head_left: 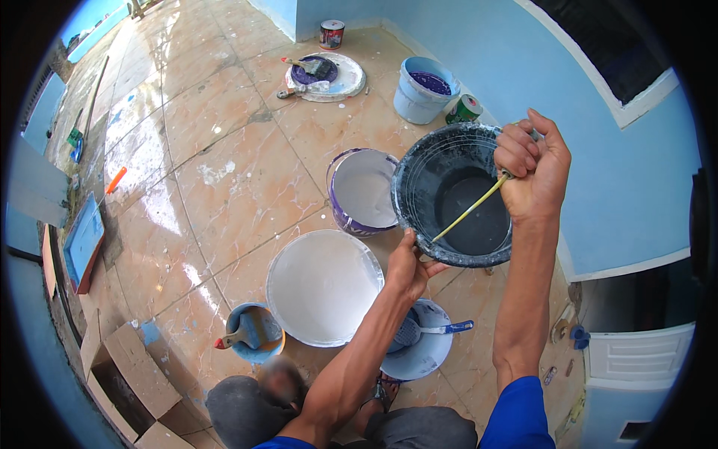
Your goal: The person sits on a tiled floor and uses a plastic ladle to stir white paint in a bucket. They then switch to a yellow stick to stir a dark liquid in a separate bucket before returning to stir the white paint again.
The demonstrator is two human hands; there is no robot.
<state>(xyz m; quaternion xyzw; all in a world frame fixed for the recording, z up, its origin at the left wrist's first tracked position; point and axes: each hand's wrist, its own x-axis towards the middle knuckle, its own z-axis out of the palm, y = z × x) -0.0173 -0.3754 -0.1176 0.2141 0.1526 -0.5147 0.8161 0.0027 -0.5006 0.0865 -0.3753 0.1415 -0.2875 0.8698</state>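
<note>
A black bucket [467, 209] is raised and tilted in front of me, with dark grey inside. My right hand [531, 161] is closed around the grip of its thin yellow handle [475, 206], high at the bucket's right. My left hand [410, 266] grips the bucket's lower-left side, thumb at the rim. Below and left are a wide tub of white paint [318, 284] and a purple pail of white paint [363, 187]. A pale basin [434, 352] with a blue-handled scoop or tool lies under my left arm. A small pot [262, 348] holds a paintbrush [243, 335].
At the back stand a pail with purple liquid [425, 105], a green can [460, 116], a red-labelled can [331, 36] and a lid with brushes [336, 86]. A roller tray [82, 243] and cardboard box [134, 367] lie left on the tiles [187, 127]. A blue wall [613, 202] borders the right.
</note>
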